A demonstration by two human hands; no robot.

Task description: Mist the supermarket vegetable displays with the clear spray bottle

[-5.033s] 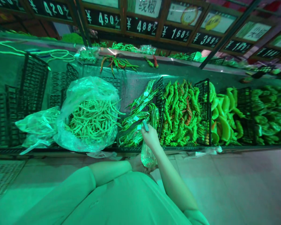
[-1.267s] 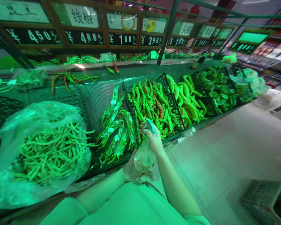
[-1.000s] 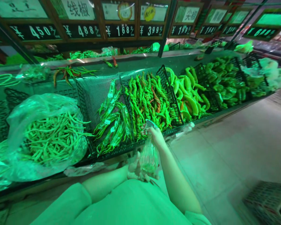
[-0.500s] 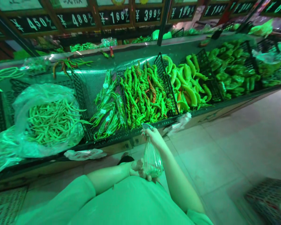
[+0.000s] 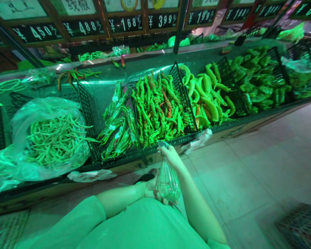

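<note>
Produce shelf (image 5: 145, 61) spans 9 to 2 o'clock, taking the clear bag (image 5: 169, 185) as dial centre. Bag hangs upright in front of my body, apart from the shelf's edge. Right hand (image 5: 168, 152): I pinch its gathered neck; flat piece (image 5: 162, 143) at my fingertips, too small to identify. Left hand (image 5: 151, 188): I hold the base, fingers curled beneath. Twisted peppers (image 5: 158, 110) at 12, beans (image 5: 57, 138) at 10. Progress: contents inside, unidentified; neck gathered. Remaining: I cannot confirm it is sealed.
</note>
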